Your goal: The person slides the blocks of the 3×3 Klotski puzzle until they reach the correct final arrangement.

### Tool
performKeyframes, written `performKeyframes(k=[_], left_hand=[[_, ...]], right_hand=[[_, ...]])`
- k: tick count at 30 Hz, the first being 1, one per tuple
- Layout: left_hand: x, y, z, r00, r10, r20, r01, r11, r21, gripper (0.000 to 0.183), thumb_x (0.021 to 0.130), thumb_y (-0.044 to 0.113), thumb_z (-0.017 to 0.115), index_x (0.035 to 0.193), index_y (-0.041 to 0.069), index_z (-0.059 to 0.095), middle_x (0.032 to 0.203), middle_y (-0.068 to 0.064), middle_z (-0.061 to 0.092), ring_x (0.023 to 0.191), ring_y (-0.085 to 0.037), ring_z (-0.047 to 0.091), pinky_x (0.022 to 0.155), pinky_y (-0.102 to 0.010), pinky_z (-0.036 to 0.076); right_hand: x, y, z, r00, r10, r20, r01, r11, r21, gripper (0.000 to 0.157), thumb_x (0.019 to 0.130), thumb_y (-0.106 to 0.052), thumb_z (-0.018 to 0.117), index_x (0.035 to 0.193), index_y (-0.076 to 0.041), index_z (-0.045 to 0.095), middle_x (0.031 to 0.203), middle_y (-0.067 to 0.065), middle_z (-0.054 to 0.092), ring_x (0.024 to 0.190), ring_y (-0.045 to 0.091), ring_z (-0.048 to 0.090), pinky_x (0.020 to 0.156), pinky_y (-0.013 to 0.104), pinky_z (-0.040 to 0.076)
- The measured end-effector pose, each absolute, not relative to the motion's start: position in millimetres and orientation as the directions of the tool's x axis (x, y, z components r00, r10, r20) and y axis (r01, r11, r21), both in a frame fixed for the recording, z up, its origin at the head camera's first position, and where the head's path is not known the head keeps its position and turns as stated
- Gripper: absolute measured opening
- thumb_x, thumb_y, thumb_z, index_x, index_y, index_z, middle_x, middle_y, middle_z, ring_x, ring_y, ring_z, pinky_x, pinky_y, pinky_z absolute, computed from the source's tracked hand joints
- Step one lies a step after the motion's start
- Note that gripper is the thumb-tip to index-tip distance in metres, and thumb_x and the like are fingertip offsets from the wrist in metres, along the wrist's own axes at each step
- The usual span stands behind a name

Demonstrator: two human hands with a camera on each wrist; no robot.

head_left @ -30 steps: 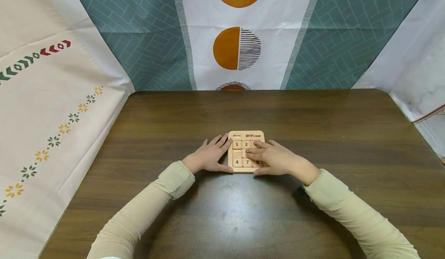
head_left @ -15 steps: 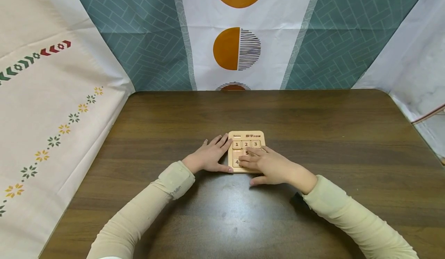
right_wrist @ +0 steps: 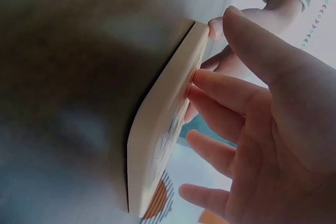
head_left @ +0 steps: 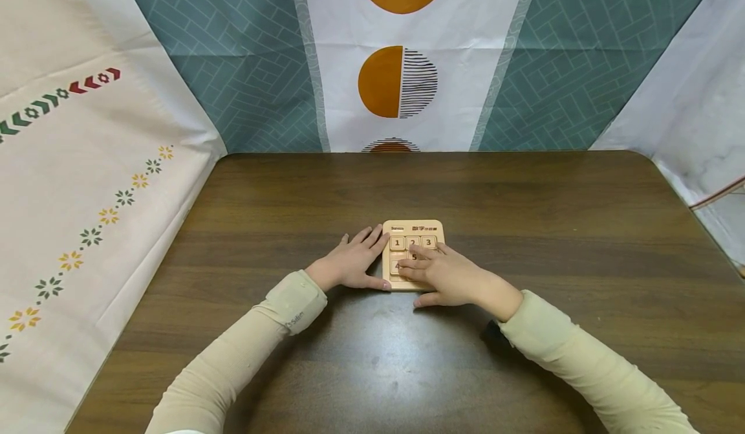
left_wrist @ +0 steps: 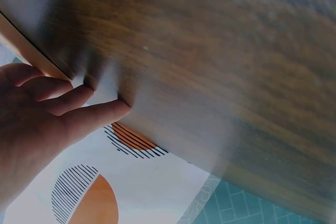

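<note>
A wooden number slide puzzle (head_left: 387, 262) lies flat on the table, its tiles 1, 2, 3 and 5 readable in the head view. Spread along its left edge, my left hand (head_left: 351, 262) touches the frame with thumb and fingertips. Reaching in from the right, my right hand (head_left: 456, 280) has a fingertip on the 4 tile (head_left: 395, 267) at the lower left. Its other fingers stretch over the board and hide the lower right tiles. In the right wrist view, two extended fingertips meet the puzzle's face, and the thumb (right_wrist: 252, 38) stands off it.
The brown wooden table (head_left: 302, 195) extends around the puzzle on all sides. A patterned curtain (head_left: 262, 65) hangs behind its far edge, and a pale embroidered cloth (head_left: 70, 207) drapes along the left side.
My right hand first moves down and left over the tiles, then slightly up. The 4 tile has slid a little up, away from the bottom row. My left hand stays still.
</note>
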State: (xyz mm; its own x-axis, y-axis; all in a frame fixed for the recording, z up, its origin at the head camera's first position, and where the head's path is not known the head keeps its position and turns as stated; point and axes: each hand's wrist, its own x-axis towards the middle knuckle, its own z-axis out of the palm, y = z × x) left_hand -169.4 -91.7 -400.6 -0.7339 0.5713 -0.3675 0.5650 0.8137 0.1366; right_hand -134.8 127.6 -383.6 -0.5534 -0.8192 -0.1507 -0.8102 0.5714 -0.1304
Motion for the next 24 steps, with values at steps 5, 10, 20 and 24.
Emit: performKeyframes(k=[5,10,20,24], left_hand=[[-169,-92,-400,-0.731,0.578,-0.362,0.566,0.810,0.150,0.100,0.077,0.068,0.050,0.148,0.011,0.007,0.152,-0.011,0.000,0.137,-0.029,0.006,0.100,-0.059,0.019],[-170,-92,-401,-0.731,0.587,-0.348,0.573,0.805,0.154,0.100,0.077,0.067,0.051,0.148,0.011,0.009,0.152,-0.013,0.002,0.137,-0.030,0.007,0.100,-0.059,0.020],[-170,-94,-400,-0.736,0.598,-0.317,0.565,0.801,0.199,0.100,0.076,0.068,0.052,0.148,0.013,0.008,0.152,-0.012,0.003,0.137,-0.030,0.007,0.100,-0.060,0.018],[-169,-106,-395,-0.777,0.599,-0.195,0.566,0.800,0.200,0.098,0.079,0.066,0.051,0.147,0.010,0.011,0.151,-0.014,0.008,0.137,-0.033,0.010,0.099,-0.062,0.018]], right_hand=[[-143,127,-383,-0.567,-0.804,-0.178,-0.793,0.591,-0.145,0.063,0.086,-0.047,0.056,0.136,-0.010,0.045,0.138,0.004,0.043,0.132,0.031,0.026,0.099,0.058,0.024],[-147,127,-383,-0.575,-0.803,-0.155,-0.787,0.595,-0.163,0.062,0.085,-0.045,0.059,0.135,-0.010,0.047,0.139,0.005,0.042,0.131,0.033,0.027,0.098,0.057,0.025],[-144,150,-376,-0.654,-0.751,-0.093,-0.729,0.658,-0.189,0.063,0.086,-0.045,0.058,0.137,-0.011,0.043,0.142,0.008,0.038,0.133,0.033,0.024,0.098,0.059,0.023],[-142,177,-372,-0.742,-0.670,-0.032,-0.658,0.736,-0.158,0.067,0.085,-0.046,0.059,0.139,-0.012,0.040,0.144,0.010,0.034,0.134,0.034,0.021,0.097,0.062,0.021]])
